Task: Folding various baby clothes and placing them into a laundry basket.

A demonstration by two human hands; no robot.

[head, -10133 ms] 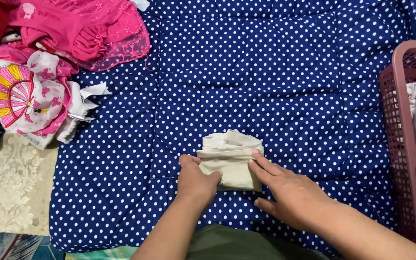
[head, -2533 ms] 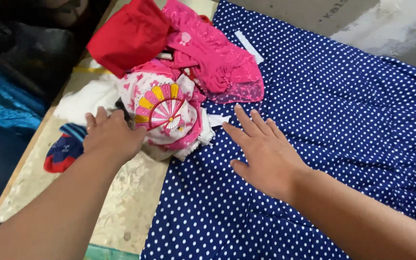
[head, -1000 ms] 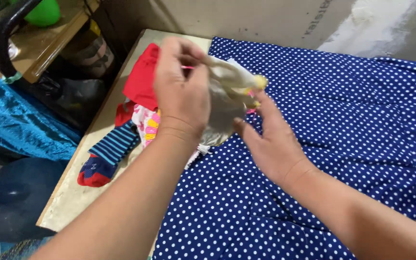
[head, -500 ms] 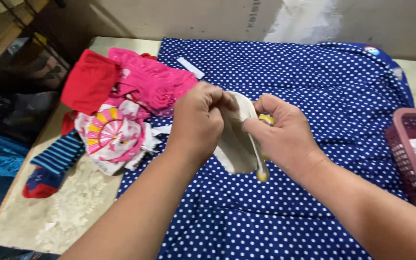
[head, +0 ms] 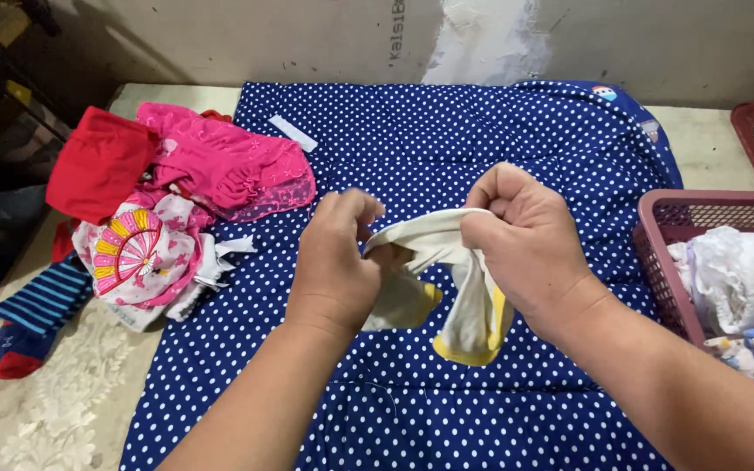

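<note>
— What are the hands doing?

— Both grip one small cream-white cloth garment with yellow trim [head: 469,301]. The left hand [head: 335,262] is clamped on its left end, fingers curled shut over the fabric; the right hand [head: 525,240] is a closed fist pinching the upper edge, and the rest of the cloth hangs down beneath it.

— Where is the garment?

— Held up above the middle of the navy blue quilt with white polka dots [head: 447,139], which is spread over the desk [head: 54,410].

— What lies left of the quilt?

— A heap of clothes at its left edge: a red folded cloth [head: 98,161], a bright pink lacy garment [head: 229,166], and a white piece printed with a colourful fan [head: 137,253]. Further left lies a blue striped sock with a red toe [head: 32,314].

— And to the right?

— A dusky pink plastic laundry basket [head: 665,253] touching the quilt's right edge, with white lacy fabric [head: 739,270] inside.
</note>
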